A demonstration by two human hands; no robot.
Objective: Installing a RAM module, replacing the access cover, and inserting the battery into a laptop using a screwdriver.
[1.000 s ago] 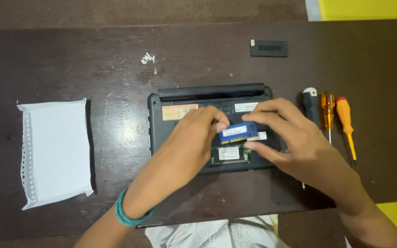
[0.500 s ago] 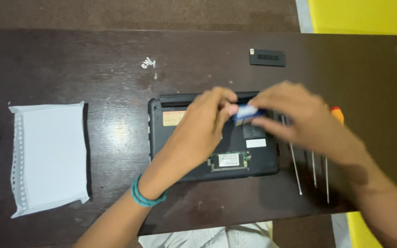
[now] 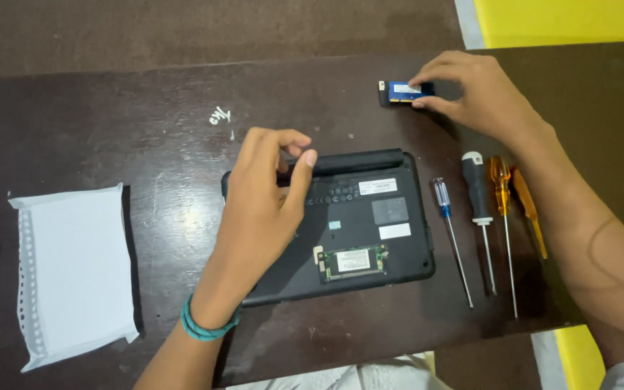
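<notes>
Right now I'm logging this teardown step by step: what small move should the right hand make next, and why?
Probably let go and lift away. The right hand has the blue memory module pinched low over the black cover piece on the table, well away from the laptop, so it seems as good as set down.

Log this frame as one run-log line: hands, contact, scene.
left hand: over upturned laptop, fingertips at its rear edge | right hand: pinching blue memory module at desk | screwdrivers: beside laptop
</notes>
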